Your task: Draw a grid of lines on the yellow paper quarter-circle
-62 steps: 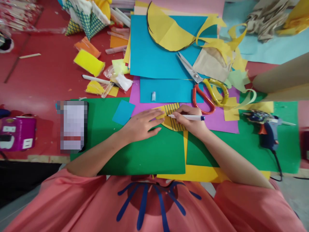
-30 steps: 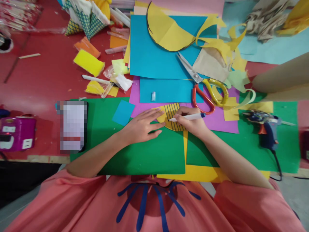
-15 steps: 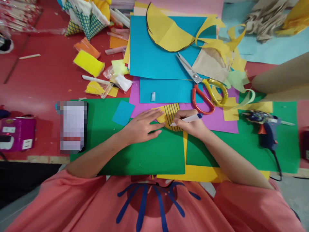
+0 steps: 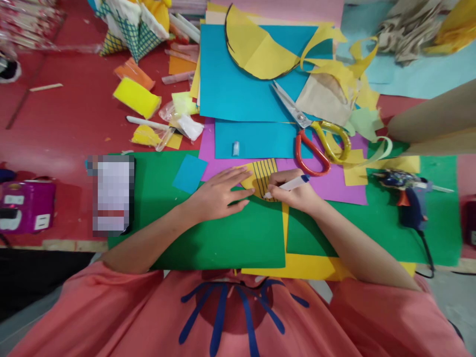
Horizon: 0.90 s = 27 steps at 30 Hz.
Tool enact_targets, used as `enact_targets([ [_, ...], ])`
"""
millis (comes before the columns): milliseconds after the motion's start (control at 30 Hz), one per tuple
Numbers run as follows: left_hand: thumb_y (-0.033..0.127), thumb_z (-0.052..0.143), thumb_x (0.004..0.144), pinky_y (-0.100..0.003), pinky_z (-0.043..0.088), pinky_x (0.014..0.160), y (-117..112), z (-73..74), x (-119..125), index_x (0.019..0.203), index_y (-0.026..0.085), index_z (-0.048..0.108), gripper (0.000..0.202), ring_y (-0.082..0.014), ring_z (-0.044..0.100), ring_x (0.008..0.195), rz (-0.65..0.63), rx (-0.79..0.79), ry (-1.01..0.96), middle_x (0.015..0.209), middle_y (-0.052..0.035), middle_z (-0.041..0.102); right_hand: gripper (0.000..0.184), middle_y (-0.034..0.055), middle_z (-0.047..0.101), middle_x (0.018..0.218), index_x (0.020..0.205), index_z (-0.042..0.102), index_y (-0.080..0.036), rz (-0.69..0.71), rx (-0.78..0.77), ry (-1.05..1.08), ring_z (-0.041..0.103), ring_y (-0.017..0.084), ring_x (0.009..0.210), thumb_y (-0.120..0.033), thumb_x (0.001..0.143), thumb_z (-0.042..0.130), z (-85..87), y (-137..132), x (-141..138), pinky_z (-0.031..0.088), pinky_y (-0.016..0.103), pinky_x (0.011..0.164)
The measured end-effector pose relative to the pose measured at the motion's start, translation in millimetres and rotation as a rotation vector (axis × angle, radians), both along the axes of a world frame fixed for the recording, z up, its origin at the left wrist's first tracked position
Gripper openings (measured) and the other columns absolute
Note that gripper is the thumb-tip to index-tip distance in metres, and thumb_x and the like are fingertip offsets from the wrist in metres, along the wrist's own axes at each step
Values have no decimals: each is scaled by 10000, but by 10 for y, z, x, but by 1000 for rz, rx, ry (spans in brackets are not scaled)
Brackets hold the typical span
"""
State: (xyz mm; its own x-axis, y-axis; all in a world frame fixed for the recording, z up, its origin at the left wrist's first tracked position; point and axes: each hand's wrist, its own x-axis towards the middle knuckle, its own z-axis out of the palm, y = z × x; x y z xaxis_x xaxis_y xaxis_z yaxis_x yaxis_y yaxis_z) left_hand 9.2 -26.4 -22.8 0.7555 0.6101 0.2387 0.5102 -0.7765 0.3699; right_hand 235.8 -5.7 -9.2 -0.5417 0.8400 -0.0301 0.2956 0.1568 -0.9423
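Note:
A small yellow paper piece [image 4: 248, 179] with several dark stripes lies on the green sheet [image 4: 223, 243]. My left hand [image 4: 225, 193] rests flat with its fingers apart, fingertips on the left part of that piece. Closed around a white marker [image 4: 293, 183] with a dark blue end is my right hand [image 4: 297, 196]; the marker's tip is at the lower edge of the stripes. The marker's cap [image 4: 236, 148] lies on a blue strip of paper above the hands. Scissors [image 4: 303, 119] with one red and one yellow handle lie open just beyond my right hand.
A yellow half-round paper [image 4: 260, 47] with a dark edge lies on a blue sheet [image 4: 238, 94]. On the right is a glue gun [image 4: 413, 203]. A phone [image 4: 113, 193] and a purple box [image 4: 28, 206] are at left. Yellow scraps [image 4: 330, 69] and wrapped clay-like packs [image 4: 137, 97] surround the sheets.
My right hand has shifted the marker's tip slightly right and down along the striped paper, and the marker is a little steeper. My left hand has stayed in place.

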Motion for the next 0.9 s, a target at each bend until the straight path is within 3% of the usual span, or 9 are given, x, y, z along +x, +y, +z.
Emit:
enact_targets([
  [267,269,548,870,-464,453,994,1,13,1,1057,189,687,246,-302,475,1258,-6,11,0,1298,-165,543,227,-43,448,460,489,477,-158,8,-75,5,365,56,447,-151,712,515,-10,2,26,270,207,434],
  [500,274,558,865,-460,450,997,2,-3,-8,1063,204,686,247,-296,479,1253,-10,11,-5,1296,-155,545,180,3,601,583,632,604,-160,-298,-233,235,512,99,476,-253,773,541,-74,32,80,367,219,426],
  [667,292,555,866,-459,444,1008,-38,1,21,1134,231,648,289,-291,457,1273,-122,-2,34,1323,-144,521,244,12,638,682,853,629,-185,-350,-137,302,564,114,503,-417,834,556,-104,-17,68,431,239,453],
  [900,316,526,884,-426,475,994,-65,43,58,1182,137,600,356,-274,523,1212,-133,47,71,1277,-158,565,207,32,662,724,771,625,-156,-255,7,86,606,129,661,-340,844,565,-110,22,16,463,251,597],
])
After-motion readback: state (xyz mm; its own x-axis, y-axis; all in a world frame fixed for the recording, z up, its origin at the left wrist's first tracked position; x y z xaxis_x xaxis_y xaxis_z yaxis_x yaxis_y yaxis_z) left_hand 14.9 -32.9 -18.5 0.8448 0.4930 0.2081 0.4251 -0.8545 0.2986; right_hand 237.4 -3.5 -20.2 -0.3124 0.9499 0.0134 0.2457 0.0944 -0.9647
